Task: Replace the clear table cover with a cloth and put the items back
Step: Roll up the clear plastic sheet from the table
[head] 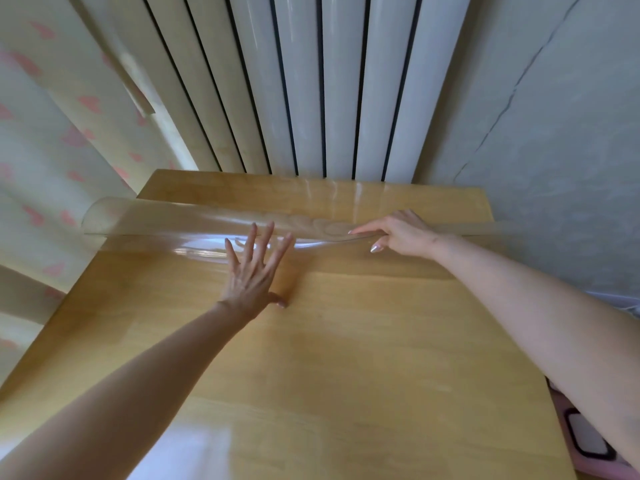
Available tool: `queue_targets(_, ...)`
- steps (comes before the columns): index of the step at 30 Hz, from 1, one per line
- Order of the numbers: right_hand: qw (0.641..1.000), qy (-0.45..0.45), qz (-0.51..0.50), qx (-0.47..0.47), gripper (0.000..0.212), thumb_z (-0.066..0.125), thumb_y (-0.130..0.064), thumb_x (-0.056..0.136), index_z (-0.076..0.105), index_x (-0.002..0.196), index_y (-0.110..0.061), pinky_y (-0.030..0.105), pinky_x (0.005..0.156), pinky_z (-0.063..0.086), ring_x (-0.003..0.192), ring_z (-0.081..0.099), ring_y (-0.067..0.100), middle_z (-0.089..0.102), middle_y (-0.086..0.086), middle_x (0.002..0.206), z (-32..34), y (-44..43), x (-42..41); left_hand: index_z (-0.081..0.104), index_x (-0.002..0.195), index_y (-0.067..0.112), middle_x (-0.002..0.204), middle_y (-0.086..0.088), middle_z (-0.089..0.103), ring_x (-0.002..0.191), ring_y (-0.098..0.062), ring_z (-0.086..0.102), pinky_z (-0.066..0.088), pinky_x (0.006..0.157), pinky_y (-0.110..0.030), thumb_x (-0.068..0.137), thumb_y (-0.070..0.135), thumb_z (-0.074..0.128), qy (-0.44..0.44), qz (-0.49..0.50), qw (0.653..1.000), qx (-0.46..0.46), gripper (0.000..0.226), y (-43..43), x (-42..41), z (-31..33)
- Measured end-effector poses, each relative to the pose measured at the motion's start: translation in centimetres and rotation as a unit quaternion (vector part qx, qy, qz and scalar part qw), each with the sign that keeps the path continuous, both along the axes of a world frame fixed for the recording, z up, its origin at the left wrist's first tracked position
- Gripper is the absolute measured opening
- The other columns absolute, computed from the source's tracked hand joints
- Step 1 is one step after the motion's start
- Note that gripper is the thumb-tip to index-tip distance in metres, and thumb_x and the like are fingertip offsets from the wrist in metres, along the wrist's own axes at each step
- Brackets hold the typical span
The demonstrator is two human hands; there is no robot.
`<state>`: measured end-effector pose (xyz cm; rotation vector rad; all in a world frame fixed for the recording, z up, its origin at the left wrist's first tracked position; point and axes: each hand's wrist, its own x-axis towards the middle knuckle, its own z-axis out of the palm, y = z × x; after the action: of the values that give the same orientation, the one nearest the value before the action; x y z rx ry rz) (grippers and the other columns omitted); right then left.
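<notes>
A clear plastic table cover (166,216) lies rolled into a long tube across the far part of the wooden table (346,358). Its left end sticks out past the table's left edge. My left hand (251,271) has its fingers spread and straight, and the fingertips press against the near side of the roll. My right hand (398,232) rests on top of the roll at the right, its index finger stretched out along it. No cloth and no table items are in view.
A white ribbed radiator (311,81) stands against the wall behind the table. A curtain with pink hearts (52,150) hangs at the left. A grey wall is at the right. A pink object with a black-edged window (588,441) sits low at the right.
</notes>
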<state>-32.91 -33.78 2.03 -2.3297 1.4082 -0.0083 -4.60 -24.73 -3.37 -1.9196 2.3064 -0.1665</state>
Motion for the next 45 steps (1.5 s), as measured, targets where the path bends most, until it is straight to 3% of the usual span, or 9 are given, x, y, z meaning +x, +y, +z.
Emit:
queue_targets(12, 0.994, -0.073, -0.068, 0.039, 0.050, 0.072, -0.018, 0.079, 0.060, 0.121, -0.042, 0.020, 0.099, 0.031, 0.129, 0.045, 0.016, 0.057, -0.011, 0.132, -1.0, -4.6, -0.4, -0.032, 0.139, 0.034, 0.155, -0.011, -0.022, 0.142, -0.038, -0.017, 0.014, 0.108, -0.068, 0.055, 0.066, 0.073, -0.005, 0.077, 0.996, 0.038, 0.138, -3.2, -0.4, 1.2)
queue_targets(19, 0.993, -0.067, -0.094, 0.016, 0.060, 0.074, -0.021, 0.077, 0.052, 0.128, -0.045, 0.027, 0.101, 0.036, 0.128, 0.047, 0.018, 0.055, -0.009, 0.136, -3.5, -5.5, -0.1, -0.002, 0.147, 0.042, 0.159, -0.002, -0.002, 0.146, -0.028, -0.001, 0.017, 0.109, -0.063, 0.075, 0.058, 0.063, 0.006, 0.100, 0.992, 0.079, 0.098, -6.6, -1.0, 1.0)
queue_targets(22, 0.996, -0.048, -0.071, -0.011, 0.065, 0.073, -0.023, 0.078, 0.047, 0.135, -0.039, 0.026, 0.106, 0.026, 0.131, 0.041, 0.019, 0.048, -0.005, 0.142, -4.3, -5.9, 0.0, 0.003, 0.147, 0.043, 0.159, 0.000, 0.000, 0.146, -0.027, -0.001, 0.014, 0.110, -0.064, 0.075, 0.056, 0.064, 0.019, 0.107, 0.986, 0.125, 0.095, -7.8, -1.0, 1.2)
queue_targets(28, 0.983, -0.042, -0.054, -0.172, 0.058, 0.066, -0.010, 0.082, 0.051, 0.135, -0.028, 0.052, 0.116, 0.014, 0.138, 0.028, 0.032, 0.033, 0.009, 0.151, -5.0, -2.9, 1.6, 0.013, 0.147, 0.042, 0.158, -0.002, 0.007, 0.145, -0.030, 0.008, 0.020, 0.109, -0.060, 0.078, 0.050, 0.065, 0.024, 0.082, 0.981, 0.175, 0.087, -10.1, -0.5, 1.8)
queue_targets(30, 0.979, -0.020, -0.022, -0.200, 0.057, 0.067, -0.036, 0.081, 0.049, 0.136, -0.031, 0.057, 0.115, 0.005, 0.140, 0.028, 0.035, 0.032, 0.009, 0.152, -5.6, -1.2, 2.1, 0.014, 0.147, 0.041, 0.157, -0.003, 0.011, 0.144, -0.030, 0.013, 0.024, 0.109, -0.056, 0.080, 0.052, 0.063, 0.014, 0.070, 0.982, 0.175, 0.084, -10.5, -0.4, 2.0)
queue_targets(32, 0.985, 0.059, 0.002, -0.160, 0.088, 0.056, -0.068, 0.070, 0.025, 0.146, -0.036, 0.059, 0.113, -0.010, 0.146, 0.006, 0.032, 0.008, 0.004, 0.158, -6.2, 0.1, 2.7, 0.016, 0.147, 0.040, 0.155, -0.004, 0.017, 0.142, -0.031, 0.019, 0.029, 0.107, -0.052, 0.079, 0.053, 0.063, 0.004, 0.059, 0.984, 0.165, 0.083, -10.8, -0.3, 2.0)
queue_targets(36, 0.979, 0.124, 0.014, -0.160, 0.089, 0.047, -0.070, 0.071, 0.030, 0.147, -0.025, 0.064, 0.110, 0.016, 0.137, 0.030, 0.043, 0.027, 0.019, 0.152, -6.5, -0.2, 3.0, 0.013, 0.148, 0.039, 0.156, -0.006, 0.014, 0.143, -0.031, 0.015, 0.027, 0.108, -0.054, 0.080, 0.053, 0.062, 0.013, 0.048, 0.988, 0.148, 0.085, -10.8, 0.0, 2.0)
queue_targets(40, 0.975, 0.181, 0.058, -0.114, 0.073, 0.033, -0.057, 0.093, 0.003, 0.151, -0.024, 0.045, 0.116, 0.011, 0.143, 0.015, 0.038, 0.008, 0.019, 0.157, -5.3, -0.9, 3.0, -0.007, 0.150, 0.027, 0.158, -0.010, -0.010, 0.145, -0.034, -0.003, 0.016, 0.113, -0.060, 0.073, 0.062, 0.063, -0.019, 0.004, 0.994, 0.110, 0.110, -9.5, 1.3, 1.8)
queue_targets(45, 0.980, 0.174, 0.077, -0.059, 0.064, 0.036, -0.051, 0.096, 0.012, 0.151, -0.028, 0.042, 0.112, 0.029, 0.136, 0.031, 0.036, 0.021, 0.014, 0.155, -3.3, -2.5, 3.1, -0.017, 0.148, 0.018, 0.155, -0.013, -0.021, 0.144, -0.036, -0.013, 0.008, 0.111, -0.064, 0.067, 0.070, 0.061, 0.022, 0.078, 0.997, 0.001, 0.124, -6.3, 2.7, 0.6)
